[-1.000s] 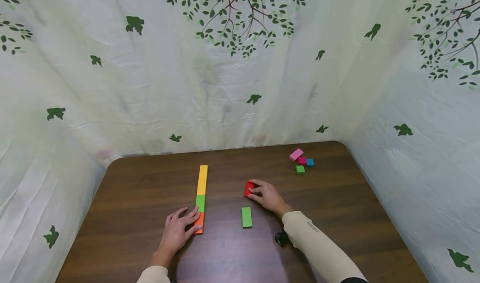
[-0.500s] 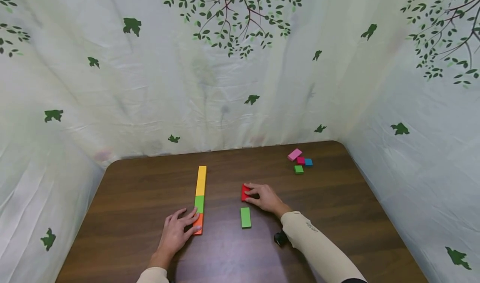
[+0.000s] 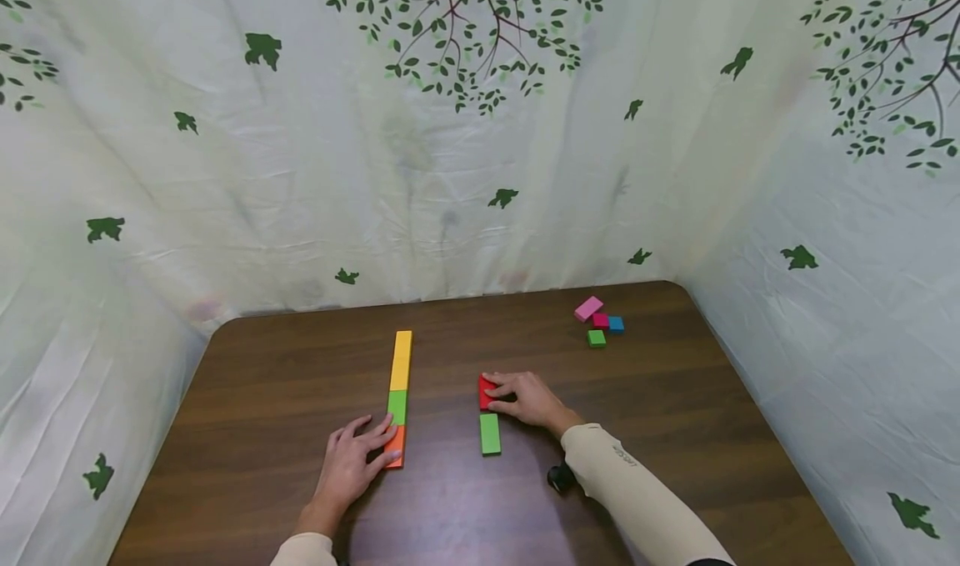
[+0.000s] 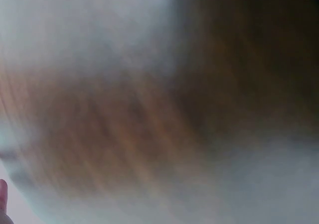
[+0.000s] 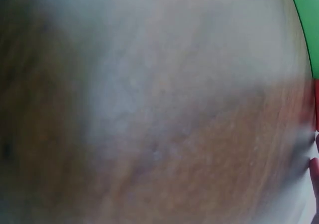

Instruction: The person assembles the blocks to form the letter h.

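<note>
In the head view, a yellow block (image 3: 401, 361), a green block (image 3: 397, 407) and an orange block (image 3: 395, 447) form one straight row, end to end. My left hand (image 3: 352, 462) has its fingers spread, with fingertips and thumb touching the orange block. Over to the right, my right hand (image 3: 527, 398) pinches a red block (image 3: 486, 393) between thumb and fingers. Just below that red block lies a second green block (image 3: 490, 434), lined up lengthwise with it. The right wrist view catches this green block (image 5: 308, 30) and the red one at its right edge; the left wrist view is mostly blur.
At the back right of the brown table (image 3: 285, 383) lie a pink block (image 3: 588, 308), a crimson block (image 3: 600, 321), a blue block (image 3: 616, 324) and a small green block (image 3: 596, 338). A leaf-patterned white curtain (image 3: 300, 174) surrounds the table's back and sides.
My right hand has drawn the red block toward me and slightly left, up to the end of the second green block. The left hand stays at the orange block.
</note>
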Available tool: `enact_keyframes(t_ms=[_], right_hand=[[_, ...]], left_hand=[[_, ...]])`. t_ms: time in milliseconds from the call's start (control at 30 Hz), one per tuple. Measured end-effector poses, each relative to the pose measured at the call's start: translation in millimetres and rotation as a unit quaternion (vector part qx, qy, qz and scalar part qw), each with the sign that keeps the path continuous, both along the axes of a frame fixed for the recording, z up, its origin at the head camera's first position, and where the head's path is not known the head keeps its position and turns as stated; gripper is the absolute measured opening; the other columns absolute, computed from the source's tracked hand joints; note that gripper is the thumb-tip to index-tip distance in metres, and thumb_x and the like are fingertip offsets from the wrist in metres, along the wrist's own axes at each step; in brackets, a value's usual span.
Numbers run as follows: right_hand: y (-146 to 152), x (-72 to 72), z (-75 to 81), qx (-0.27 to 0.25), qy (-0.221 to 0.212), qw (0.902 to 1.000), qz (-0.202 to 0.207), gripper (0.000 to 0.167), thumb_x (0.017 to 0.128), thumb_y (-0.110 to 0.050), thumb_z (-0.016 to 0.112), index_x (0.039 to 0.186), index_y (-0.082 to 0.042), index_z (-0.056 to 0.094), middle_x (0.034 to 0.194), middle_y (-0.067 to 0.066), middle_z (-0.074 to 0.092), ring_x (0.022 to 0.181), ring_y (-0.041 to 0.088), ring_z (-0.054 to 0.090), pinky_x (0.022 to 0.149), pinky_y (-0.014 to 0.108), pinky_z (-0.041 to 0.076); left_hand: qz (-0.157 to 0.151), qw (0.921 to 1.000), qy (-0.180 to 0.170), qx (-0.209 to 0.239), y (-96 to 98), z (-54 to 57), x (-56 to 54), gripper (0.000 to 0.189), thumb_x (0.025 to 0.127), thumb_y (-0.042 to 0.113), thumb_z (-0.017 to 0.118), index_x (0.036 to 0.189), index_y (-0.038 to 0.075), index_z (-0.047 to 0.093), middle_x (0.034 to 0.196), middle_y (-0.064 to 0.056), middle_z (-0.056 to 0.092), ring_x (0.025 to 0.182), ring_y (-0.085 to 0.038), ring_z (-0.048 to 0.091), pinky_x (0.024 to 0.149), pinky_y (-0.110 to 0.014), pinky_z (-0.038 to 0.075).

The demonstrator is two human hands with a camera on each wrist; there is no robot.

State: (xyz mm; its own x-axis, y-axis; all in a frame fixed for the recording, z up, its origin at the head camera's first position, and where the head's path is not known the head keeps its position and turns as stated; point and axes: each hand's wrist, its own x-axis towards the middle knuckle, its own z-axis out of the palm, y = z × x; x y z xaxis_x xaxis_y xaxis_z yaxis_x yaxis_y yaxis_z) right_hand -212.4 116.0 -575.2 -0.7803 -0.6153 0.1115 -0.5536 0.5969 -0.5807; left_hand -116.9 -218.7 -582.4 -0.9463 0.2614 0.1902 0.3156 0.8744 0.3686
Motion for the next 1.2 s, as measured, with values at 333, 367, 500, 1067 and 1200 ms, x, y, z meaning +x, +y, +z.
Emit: enact_keyframes(t_ms=[333,367,500,1067,1200], right_hand=[[-0.8,4.6,3.3,0.015,-0.016,0.9998,0.004,0.048,0.085,-0.040,0.072,0.121,-0.009,0.067,0.140,0.000,0.053,0.129,0.024,0.049,0.105,0.043,0.039],[-1.0,4.7,3.3,0.018,-0.018,0.9997,0.005,0.050,0.084,-0.041,0.073,0.122,-0.009,0.067,0.141,0.000,0.052,0.129,0.025,0.049,0.105,0.043,0.038],[-1.2,5.9,3.1,0.029,-0.026,0.9992,0.007,0.056,0.080,-0.044,0.076,0.123,-0.010,0.066,0.142,-0.001,0.051,0.131,0.028,0.047,0.106,0.045,0.036],[-1.5,7.4,0.0,0.029,-0.028,0.9992,0.001,0.058,0.077,-0.045,0.078,0.122,-0.011,0.067,0.142,-0.002,0.051,0.131,0.032,0.046,0.107,0.046,0.035],[-1.5,7.5,-0.3,0.032,-0.031,0.9990,0.000,0.058,0.078,-0.046,0.077,0.123,-0.011,0.066,0.143,-0.002,0.050,0.131,0.032,0.046,0.107,0.048,0.034]], left_hand=[[-0.001,0.9999,-0.013,-0.001,-1.4,1.0,-1.2,0.049,0.079,0.036,0.076,0.121,0.012,0.068,0.129,-0.003,0.062,0.122,-0.037,0.048,0.093,-0.056,0.032],[0.000,0.9999,-0.017,-0.002,-1.4,1.5,-1.2,0.050,0.079,0.036,0.076,0.122,0.012,0.067,0.129,-0.003,0.062,0.123,-0.037,0.048,0.093,-0.056,0.032],[0.002,0.9996,-0.028,-0.004,-1.4,1.8,-1.1,0.050,0.080,0.036,0.075,0.124,0.013,0.066,0.131,-0.002,0.061,0.124,-0.036,0.047,0.095,-0.057,0.031],[-0.002,0.9999,-0.015,-0.006,-1.8,-1.1,-1.1,0.048,0.080,0.036,0.075,0.122,0.012,0.068,0.130,-0.002,0.062,0.124,-0.036,0.048,0.093,-0.056,0.032],[-0.002,1.0000,-0.008,-0.002,-1.8,-1.9,-1.2,0.048,0.079,0.035,0.076,0.121,0.012,0.068,0.129,-0.003,0.062,0.123,-0.037,0.048,0.093,-0.056,0.032]])
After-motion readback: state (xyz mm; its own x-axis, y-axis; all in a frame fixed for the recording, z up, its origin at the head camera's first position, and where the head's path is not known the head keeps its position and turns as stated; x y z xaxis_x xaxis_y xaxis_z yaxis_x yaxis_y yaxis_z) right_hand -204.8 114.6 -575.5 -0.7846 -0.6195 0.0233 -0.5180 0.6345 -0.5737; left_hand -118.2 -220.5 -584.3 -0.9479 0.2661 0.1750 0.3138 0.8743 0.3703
